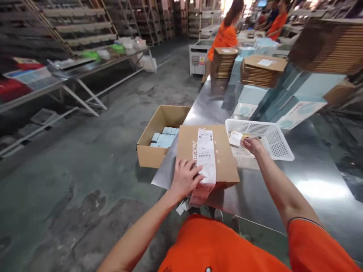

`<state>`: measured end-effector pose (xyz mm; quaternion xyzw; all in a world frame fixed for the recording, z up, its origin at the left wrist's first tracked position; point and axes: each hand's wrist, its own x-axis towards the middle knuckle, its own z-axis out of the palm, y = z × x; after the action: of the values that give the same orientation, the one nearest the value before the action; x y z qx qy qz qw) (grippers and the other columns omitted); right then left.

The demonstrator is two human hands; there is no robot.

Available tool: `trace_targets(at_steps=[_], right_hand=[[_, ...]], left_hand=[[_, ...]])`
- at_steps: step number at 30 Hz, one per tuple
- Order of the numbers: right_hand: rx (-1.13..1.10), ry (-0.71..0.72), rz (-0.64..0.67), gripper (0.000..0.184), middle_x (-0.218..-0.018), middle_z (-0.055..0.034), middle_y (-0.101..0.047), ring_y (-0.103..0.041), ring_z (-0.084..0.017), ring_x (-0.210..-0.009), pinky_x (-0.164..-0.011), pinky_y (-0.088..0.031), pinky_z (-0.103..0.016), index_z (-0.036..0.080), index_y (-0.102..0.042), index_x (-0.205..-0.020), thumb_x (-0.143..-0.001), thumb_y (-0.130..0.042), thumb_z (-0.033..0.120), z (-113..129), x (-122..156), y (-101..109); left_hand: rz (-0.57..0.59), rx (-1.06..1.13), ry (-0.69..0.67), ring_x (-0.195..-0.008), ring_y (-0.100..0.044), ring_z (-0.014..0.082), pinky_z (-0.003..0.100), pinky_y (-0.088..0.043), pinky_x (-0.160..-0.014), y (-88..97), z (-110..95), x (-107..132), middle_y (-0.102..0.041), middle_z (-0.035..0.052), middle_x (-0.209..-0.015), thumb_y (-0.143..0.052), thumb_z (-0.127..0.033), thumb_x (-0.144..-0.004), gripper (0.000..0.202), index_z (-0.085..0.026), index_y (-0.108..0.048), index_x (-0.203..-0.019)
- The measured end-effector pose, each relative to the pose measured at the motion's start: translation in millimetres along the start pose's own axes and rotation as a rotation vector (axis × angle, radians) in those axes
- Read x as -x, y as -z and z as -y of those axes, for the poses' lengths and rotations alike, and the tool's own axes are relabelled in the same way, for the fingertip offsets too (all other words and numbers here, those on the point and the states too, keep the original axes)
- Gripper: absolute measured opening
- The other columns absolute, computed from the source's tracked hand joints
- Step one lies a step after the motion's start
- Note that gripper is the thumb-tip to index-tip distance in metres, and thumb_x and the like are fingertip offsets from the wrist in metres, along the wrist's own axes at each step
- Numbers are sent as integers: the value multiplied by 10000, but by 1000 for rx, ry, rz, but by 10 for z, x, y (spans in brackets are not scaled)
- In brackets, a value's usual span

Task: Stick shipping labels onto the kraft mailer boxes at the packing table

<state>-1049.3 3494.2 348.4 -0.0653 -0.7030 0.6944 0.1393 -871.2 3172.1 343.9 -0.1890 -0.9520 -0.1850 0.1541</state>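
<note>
A closed cardboard box lies on the metal table, with a long white shipping label over its top that hangs past the near edge. My left hand rests on the box's near left part, its fingers spread and touching the label. Over a white perforated plastic basket to the right, my right hand is pinched on a thin dark pen. Beside those fingertips, a small stack of white paper slips sits in the basket.
An open carton holding several light blue boxes stands left of the metal table. Flattened cardboard stacks and blue cartons line the far side. People in orange shirts are further back. Shelving and a long table stand left.
</note>
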Motion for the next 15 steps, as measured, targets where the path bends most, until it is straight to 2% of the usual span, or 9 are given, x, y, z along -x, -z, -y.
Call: trace_targets(at_steps=[2,4,6,8,10,12,13,15], right_hand=[[192,-51,-42,220,-568,62,-504,-510,-120,-463,-510,-477,-291,212,-464,-803,-766,-679,241,57,1,29],[415,-45,-33,168,-647,15,-562,-586,-161,-585,-647,-505,-347,182,-531,-877,-812,-655,277,130,147,-79],[580,-4,25,256,-770,-51,-635,-643,-220,-773,-807,-487,-396,159,-598,-937,-823,-681,372,214,390,-264],[715,60,92,427,-930,-112,-678,-645,-286,-950,-901,-453,-420,154,-633,-1030,-793,-718,499,295,669,-456],[948,164,156,565,-1088,-162,-667,-621,-323,-1060,-920,-447,-425,153,-594,-1196,-834,-651,583,350,928,-601],[1128,256,250,590,-1197,-185,-635,-599,-326,-1121,-909,-456,-414,154,-532,-1305,-904,-551,586,361,1143,-678],[1152,280,303,573,-1210,-179,-633,-598,-318,-1127,-900,-462,-402,156,-516,-1330,-921,-539,556,351,1231,-694],[1036,271,389,545,-1144,-128,-670,-625,-278,-1074,-869,-475,-360,172,-501,-1359,-905,-600,457,310,1347,-695]], left_hand=[[-25,-17,-27,-971,-569,242,448,-396,-915,-8,-61,4,-696,65,-1019,-687,-393,-848,259,-290,-743,-1079],[-44,-25,-56,-901,-558,223,408,-393,-854,-38,-119,14,-672,52,-915,-697,-387,-842,244,-297,-749,-1062],[-64,-21,-82,-884,-550,216,390,-383,-837,-91,-173,32,-657,45,-887,-707,-370,-834,230,-294,-751,-1047],[-80,-11,-105,-879,-545,215,383,-377,-835,-152,-227,60,-651,45,-880,-708,-339,-833,219,-282,-750,-1040],[-94,-3,-136,-877,-539,218,381,-376,-834,-206,-269,97,-649,49,-883,-701,-312,-836,226,-267,-743,-1053],[-106,-1,-169,-884,-536,225,380,-380,-833,-238,-292,135,-651,57,-905,-690,-296,-840,246,-252,-732,-1078],[-110,-2,-182,-894,-536,230,382,-381,-836,-244,-296,152,-652,63,-924,-684,-294,-842,254,-245,-726,-1087],[-108,-1,-202,-924,-540,239,391,-382,-854,-235,-302,175,-657,72,-966,-665,-292,-852,253,-238,-718,-1094]])
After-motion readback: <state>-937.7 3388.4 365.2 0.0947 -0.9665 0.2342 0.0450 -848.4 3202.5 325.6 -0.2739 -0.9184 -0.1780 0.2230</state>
